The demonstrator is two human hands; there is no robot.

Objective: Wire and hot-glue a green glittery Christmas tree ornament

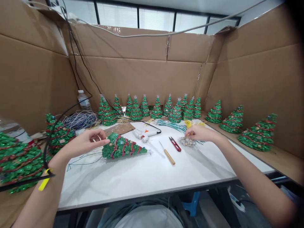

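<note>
A small decorated green Christmas tree (123, 147) lies on its side on the white table, its clear tip pointing right and thin green wires trailing left from its base. My left hand (91, 142) is at the base end, the thumb touching the tree's upper edge and the fingers loosely bent and apart. Over to the right, my right hand (196, 133) has its fingertips pinched together at a bundle of silvery wire pieces (187, 142). What exactly sits between those fingertips is partly hidden. Yellow wires (188, 123) lie just behind that hand.
Red thread snips (175, 144), a wooden-handled awl (169, 156) and a white glue gun (142, 135) lie mid-table. Several upright trees (156, 109) line the back and sides. Bundled wires (82, 120) and a bottle (84, 100) stand back left. Cardboard walls (133, 69) enclose the table; a black cable (78, 103) crosses the left.
</note>
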